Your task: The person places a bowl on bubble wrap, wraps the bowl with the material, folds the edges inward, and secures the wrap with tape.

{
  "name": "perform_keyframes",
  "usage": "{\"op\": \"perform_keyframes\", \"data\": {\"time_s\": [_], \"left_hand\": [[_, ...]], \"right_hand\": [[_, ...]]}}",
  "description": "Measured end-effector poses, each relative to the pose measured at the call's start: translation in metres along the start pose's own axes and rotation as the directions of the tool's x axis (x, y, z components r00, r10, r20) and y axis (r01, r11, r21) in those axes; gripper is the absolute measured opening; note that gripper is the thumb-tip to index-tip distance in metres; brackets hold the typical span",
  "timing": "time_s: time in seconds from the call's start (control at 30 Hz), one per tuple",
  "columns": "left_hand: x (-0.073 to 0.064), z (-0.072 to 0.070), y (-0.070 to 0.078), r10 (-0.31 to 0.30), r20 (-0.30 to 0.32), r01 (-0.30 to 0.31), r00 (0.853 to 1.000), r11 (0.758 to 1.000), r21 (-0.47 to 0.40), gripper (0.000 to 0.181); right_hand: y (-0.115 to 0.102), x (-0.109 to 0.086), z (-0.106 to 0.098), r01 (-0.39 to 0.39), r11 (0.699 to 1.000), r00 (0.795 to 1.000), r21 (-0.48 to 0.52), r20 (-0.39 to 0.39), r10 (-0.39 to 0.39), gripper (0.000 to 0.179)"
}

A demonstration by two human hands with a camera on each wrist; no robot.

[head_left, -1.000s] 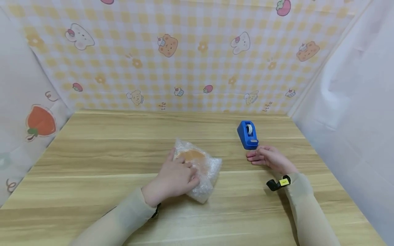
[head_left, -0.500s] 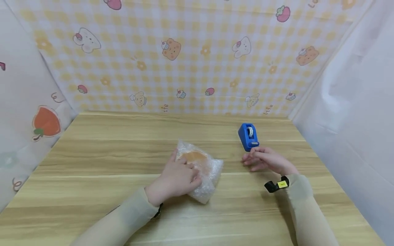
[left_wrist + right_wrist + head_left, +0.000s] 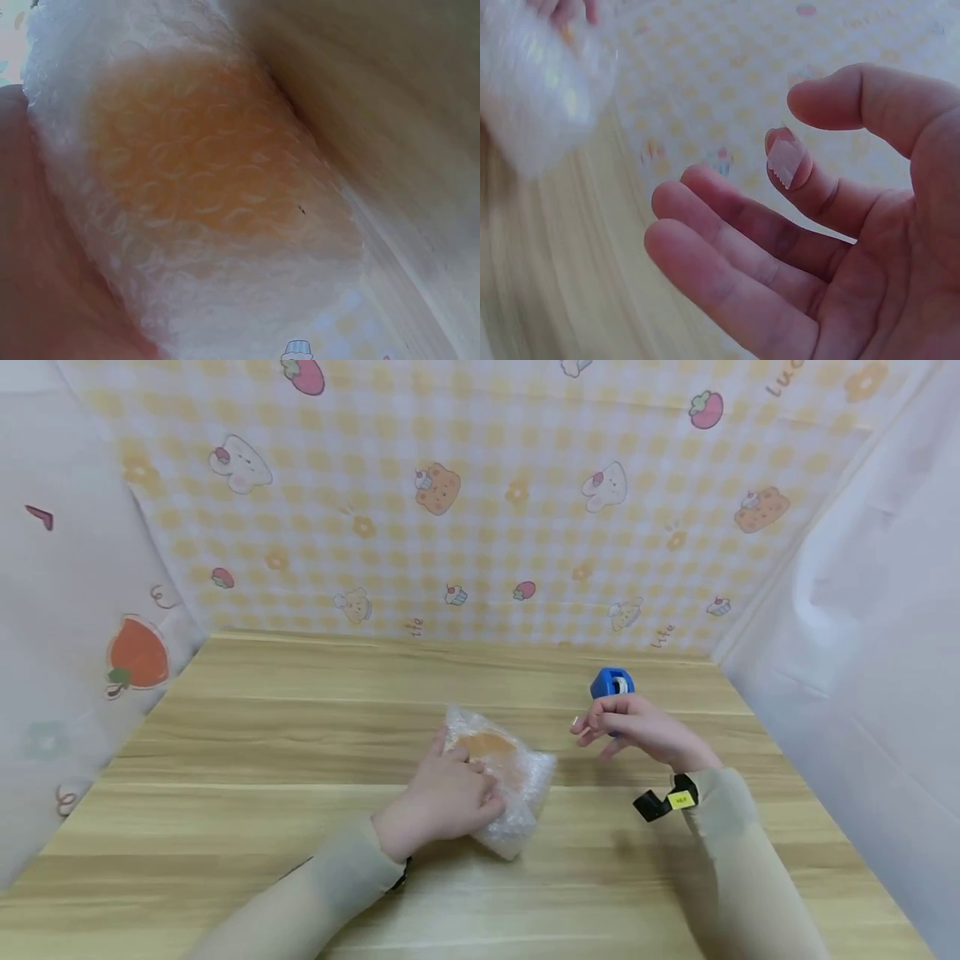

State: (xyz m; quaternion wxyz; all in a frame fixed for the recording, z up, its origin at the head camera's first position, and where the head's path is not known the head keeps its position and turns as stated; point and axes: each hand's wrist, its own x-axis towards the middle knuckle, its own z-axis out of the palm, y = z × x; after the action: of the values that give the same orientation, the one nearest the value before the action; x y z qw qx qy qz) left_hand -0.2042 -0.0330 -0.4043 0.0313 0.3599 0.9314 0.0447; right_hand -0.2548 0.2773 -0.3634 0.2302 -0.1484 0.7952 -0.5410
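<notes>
A bubble-wrapped package (image 3: 525, 785) with something round and orange inside lies on the table. My left hand (image 3: 450, 797) rests on its left part, fingers spread over the wrap. The orange shape shows through the bubbles of the package (image 3: 195, 150) in the left wrist view. Held in the air to the right, my right hand (image 3: 645, 728) has loosely bent fingers. A short piece of clear tape (image 3: 784, 160) with a jagged edge sticks to its index fingertip, the thumb apart from it. Behind that hand, a blue tape dispenser (image 3: 602, 683) is partly hidden.
The wood-grain table (image 3: 300, 735) meets a yellow checked cloth backdrop (image 3: 465, 543) at the back. White cloth walls (image 3: 862, 610) stand on both sides. A black strap with a yellow label (image 3: 681, 799) is on the right wrist.
My right hand has moved up and left from the dispenser's front, and now covers part of it in the head view. My left hand stays on the package; the head view has shifted slightly.
</notes>
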Motion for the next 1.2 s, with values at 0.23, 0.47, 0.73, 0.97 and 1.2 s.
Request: {"op": "perform_keyframes", "data": {"time_s": [0.23,0.47,0.73,0.97,1.2], "left_hand": [[0.005,0.002,0.005,0.003,0.007,-0.003,1.0,1.0,0.005,0.045],[0.005,0.003,0.003,0.003,-0.017,-0.003,1.0,1.0,0.02,0.04],[0.004,0.004,0.001,0.001,-0.016,-0.001,1.0,1.0,0.025,0.041],[0.0,-0.001,0.001,0.015,-0.037,-0.013,0.999,0.999,0.05,0.042],[0.0,-0.001,-0.003,0.027,-0.081,-0.025,0.996,0.999,0.026,0.035]], "right_hand": [[-0.02,0.022,0.025,0.254,0.924,0.94,0.287,0.153,-0.306,0.021],[-0.024,0.049,0.056,0.19,0.596,0.753,0.78,0.274,-0.599,0.019],[-0.018,0.063,0.072,0.068,0.537,0.741,0.841,0.318,-0.591,0.023],[-0.017,0.067,0.082,0.05,0.566,0.772,0.823,0.327,-0.545,0.025],[-0.019,0.067,0.09,0.06,0.713,0.853,0.699,0.334,-0.4,0.025]]}}
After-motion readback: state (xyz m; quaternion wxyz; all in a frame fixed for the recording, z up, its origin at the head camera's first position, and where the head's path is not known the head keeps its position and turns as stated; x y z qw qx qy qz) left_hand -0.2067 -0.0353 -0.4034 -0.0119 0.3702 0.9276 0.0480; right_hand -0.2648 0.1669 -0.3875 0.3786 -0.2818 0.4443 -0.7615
